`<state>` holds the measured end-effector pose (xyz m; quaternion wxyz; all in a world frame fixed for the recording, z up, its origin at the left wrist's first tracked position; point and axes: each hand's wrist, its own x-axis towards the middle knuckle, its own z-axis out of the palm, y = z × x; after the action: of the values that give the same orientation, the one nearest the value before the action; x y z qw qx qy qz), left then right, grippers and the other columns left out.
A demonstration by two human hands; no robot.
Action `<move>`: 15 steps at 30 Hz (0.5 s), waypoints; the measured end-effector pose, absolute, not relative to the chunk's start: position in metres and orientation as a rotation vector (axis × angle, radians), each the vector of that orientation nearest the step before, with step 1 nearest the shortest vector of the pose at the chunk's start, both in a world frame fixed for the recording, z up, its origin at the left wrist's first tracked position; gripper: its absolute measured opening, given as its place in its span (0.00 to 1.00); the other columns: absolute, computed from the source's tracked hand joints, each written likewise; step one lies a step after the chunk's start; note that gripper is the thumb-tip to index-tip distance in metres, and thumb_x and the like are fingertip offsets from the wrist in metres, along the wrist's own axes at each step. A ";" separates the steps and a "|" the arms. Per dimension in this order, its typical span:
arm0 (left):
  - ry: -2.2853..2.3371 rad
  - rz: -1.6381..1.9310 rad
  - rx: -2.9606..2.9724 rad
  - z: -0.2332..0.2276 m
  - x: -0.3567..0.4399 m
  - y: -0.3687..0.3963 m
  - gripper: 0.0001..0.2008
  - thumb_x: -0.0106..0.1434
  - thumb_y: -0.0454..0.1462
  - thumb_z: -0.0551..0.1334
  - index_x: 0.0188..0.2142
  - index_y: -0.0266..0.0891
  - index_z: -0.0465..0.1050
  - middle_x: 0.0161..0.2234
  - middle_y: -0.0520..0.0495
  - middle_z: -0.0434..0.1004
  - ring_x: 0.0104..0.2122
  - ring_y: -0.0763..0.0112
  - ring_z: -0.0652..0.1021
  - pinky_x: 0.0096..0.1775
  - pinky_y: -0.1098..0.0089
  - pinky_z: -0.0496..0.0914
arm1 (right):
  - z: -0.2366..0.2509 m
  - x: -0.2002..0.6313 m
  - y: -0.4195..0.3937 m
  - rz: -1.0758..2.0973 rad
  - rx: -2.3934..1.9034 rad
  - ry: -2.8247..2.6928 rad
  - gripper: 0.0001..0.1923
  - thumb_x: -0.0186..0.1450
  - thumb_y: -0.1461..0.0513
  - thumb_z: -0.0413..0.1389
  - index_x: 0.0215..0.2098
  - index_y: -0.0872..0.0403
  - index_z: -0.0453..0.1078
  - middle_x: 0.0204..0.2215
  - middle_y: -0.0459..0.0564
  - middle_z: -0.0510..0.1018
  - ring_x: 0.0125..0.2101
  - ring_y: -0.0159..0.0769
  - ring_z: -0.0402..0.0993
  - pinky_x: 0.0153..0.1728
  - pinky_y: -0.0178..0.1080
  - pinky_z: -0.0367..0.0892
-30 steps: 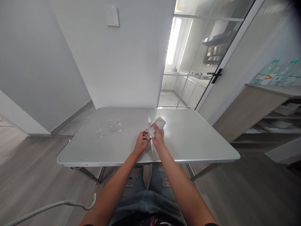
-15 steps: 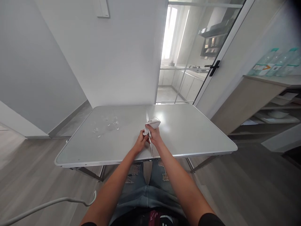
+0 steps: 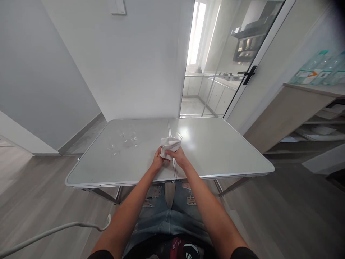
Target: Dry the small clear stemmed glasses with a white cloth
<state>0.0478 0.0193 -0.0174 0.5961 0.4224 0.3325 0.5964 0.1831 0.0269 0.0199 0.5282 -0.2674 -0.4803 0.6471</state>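
- We see the left hand (image 3: 157, 160) and the right hand (image 3: 178, 157) meeting over the middle seam of the pale grey, smooth folding tabletop (image 3: 221, 151).
- Both hands close their grip on a soft, crumpled white cloth (image 3: 169, 145), which is wrapped around a small clear glass (image 3: 178, 136); only the glass's thin round rim shows past the cloth's far edge.
- The cloth and glass are held just above the tabletop, near its front edge.
- Several more small clear glasses (image 3: 125, 138) stand in a loose cluster on the tabletop's left half, well apart from the hands.
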 end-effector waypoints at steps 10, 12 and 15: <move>0.951 1.414 1.419 -0.030 0.044 0.019 0.29 0.67 0.59 0.56 0.55 0.40 0.67 0.50 0.40 0.75 0.52 0.59 0.74 0.54 0.60 0.69 | 0.004 0.184 0.032 1.319 -0.789 -0.998 0.24 0.54 0.49 0.69 0.42 0.53 0.73 0.35 0.49 0.82 0.33 0.39 0.78 0.34 0.39 0.74; 1.011 1.443 1.515 -0.031 0.043 0.019 0.28 0.67 0.56 0.57 0.56 0.39 0.65 0.53 0.38 0.72 0.56 0.58 0.71 0.58 0.59 0.65 | 0.006 0.181 0.034 1.204 -0.861 -1.125 0.22 0.55 0.50 0.68 0.43 0.54 0.74 0.37 0.50 0.83 0.35 0.40 0.78 0.39 0.41 0.74; 1.030 1.457 1.596 -0.028 0.042 0.017 0.26 0.68 0.50 0.60 0.58 0.38 0.60 0.52 0.38 0.71 0.52 0.59 0.73 0.57 0.58 0.65 | 0.014 0.177 0.034 1.068 -0.886 -1.288 0.20 0.56 0.52 0.67 0.41 0.55 0.76 0.38 0.51 0.83 0.40 0.41 0.78 0.47 0.43 0.71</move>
<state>0.0418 0.0172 -0.0276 0.3650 0.6208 0.4006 0.5665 0.1768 0.0345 0.0136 0.5842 -0.3797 -0.5522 0.4579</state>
